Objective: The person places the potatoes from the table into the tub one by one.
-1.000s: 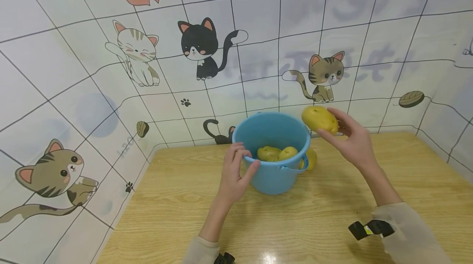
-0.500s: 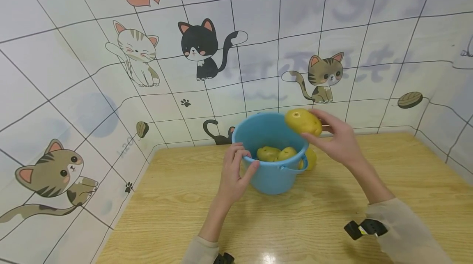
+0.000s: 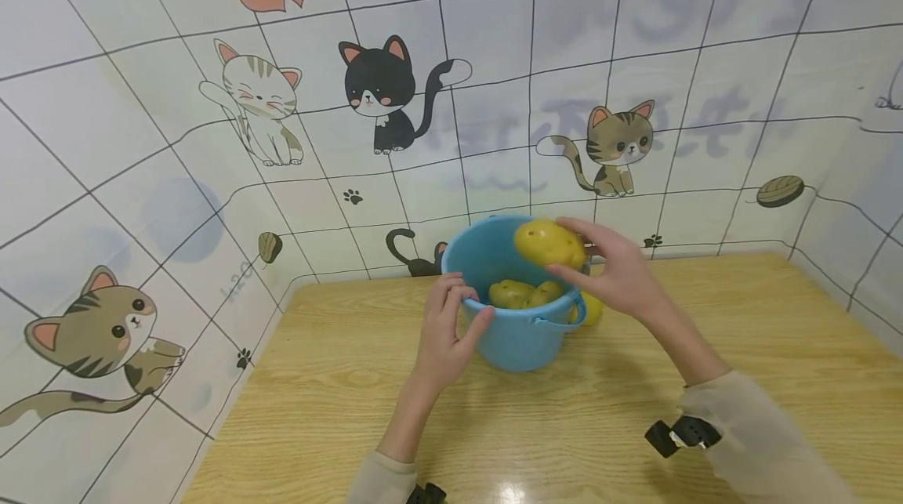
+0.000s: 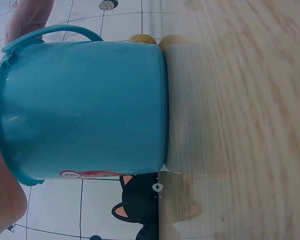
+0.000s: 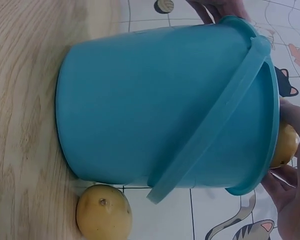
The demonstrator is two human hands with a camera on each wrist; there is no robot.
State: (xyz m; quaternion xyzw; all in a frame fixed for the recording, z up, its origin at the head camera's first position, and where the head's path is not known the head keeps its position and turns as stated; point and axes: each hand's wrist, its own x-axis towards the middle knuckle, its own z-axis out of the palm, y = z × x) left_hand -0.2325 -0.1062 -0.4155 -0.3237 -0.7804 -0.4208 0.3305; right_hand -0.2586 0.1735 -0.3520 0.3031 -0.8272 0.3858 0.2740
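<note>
A blue bucket (image 3: 522, 343) with a handle stands upright on the wooden table, and potatoes (image 3: 511, 294) lie inside it. My left hand (image 3: 447, 331) grips the near left part of its rim, fingers over the edge and thumb outside. A yellow potato (image 3: 546, 244) is held between the fingers and thumb of my right hand (image 3: 617, 273), over the bucket's mouth at the right side. In the right wrist view this held potato (image 5: 286, 145) shows just past the rim, partly hidden by the hand. Another potato (image 5: 104, 212) rests on the table beside the bucket's base.
The wooden table (image 3: 339, 410) meets a tiled-pattern wall (image 3: 494, 96) with cartoon cats close behind the bucket. A side wall (image 3: 92, 198) borders the table on the left. The bucket's handle (image 3: 580, 316) hangs down on its right side.
My right hand has carried the potato leftward and slightly down, from beside the bucket to over its opening. The left hand has kept its grip on the rim.
</note>
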